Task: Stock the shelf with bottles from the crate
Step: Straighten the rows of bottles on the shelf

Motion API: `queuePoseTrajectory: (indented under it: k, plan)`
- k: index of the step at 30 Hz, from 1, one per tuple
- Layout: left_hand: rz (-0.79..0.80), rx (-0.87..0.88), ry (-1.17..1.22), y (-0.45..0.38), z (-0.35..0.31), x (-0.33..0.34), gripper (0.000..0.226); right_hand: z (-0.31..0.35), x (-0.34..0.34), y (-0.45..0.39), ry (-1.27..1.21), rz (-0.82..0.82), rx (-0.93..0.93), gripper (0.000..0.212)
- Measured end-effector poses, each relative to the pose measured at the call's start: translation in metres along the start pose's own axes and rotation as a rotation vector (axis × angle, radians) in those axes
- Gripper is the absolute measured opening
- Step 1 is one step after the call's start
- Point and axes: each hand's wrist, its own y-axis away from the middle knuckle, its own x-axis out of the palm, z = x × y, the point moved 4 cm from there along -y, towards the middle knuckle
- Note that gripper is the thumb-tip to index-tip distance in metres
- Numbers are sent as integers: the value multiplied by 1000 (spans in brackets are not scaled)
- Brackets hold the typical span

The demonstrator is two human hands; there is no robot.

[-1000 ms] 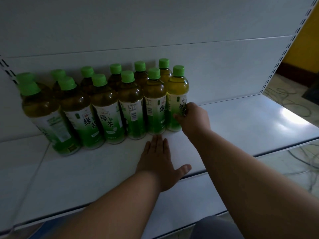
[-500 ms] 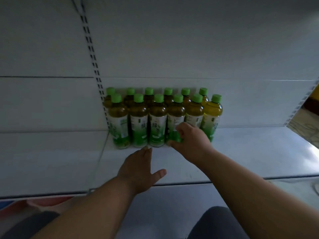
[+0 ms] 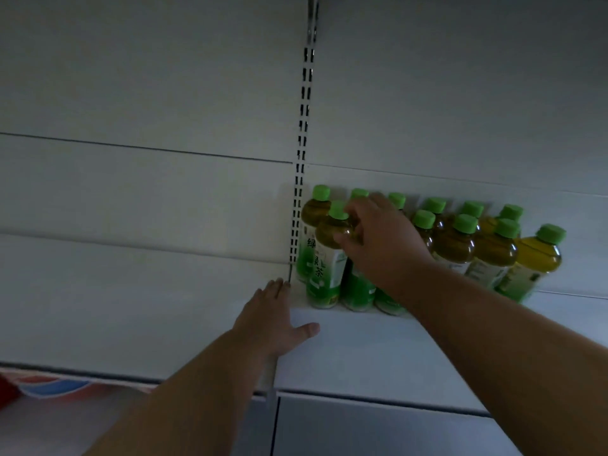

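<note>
Right hand (image 3: 378,245) shifted to leftmost front bottle (image 3: 325,258) | grip apparently closed on its shoulder | left hand (image 3: 273,320) flat, open on shelf (image 3: 378,350)

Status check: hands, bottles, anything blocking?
Left hand flat and open on the shelf. Right hand on the front-left bottle, grip unclear. Bottles upright in two rows. Nothing blocking.

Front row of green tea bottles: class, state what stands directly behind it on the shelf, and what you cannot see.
Behind the front row stands a second row of green-capped bottles, mostly showing caps only, against the white back panel. The right hand covers part of both rows, so the count is uncertain.
</note>
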Motion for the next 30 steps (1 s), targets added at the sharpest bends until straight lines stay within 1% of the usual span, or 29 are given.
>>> queuePoseTrajectory:
  k: [2,4,7,9,13,16,23,30]
  plan:
    - [-29,33,-28,-20,-1,0,119,0,-3,-19,53,19,25,39]
    - [-30,53,-70,-34,-2,4,121,-2,0,-34,104,100,73,37]
    - [-15,21,-86,-43,0,16,126,-3,11,-45,126,239,120,19]
    - [-35,21,-110,-50,3,22,130,-8,17,-49,86,263,150,13]
    - [-49,107,-127,-65,10,22,133,-12,23,-54,40,244,157,14]
    - [-81,132,-138,-67,14,24,131,-13,24,-56,-10,202,163,14]
    - [-63,124,-146,-68,16,25,130,-7,30,-61,-59,196,192,22]
    - [-69,114,-105,-72,18,27,130,-2,39,-60,14,134,139,32]
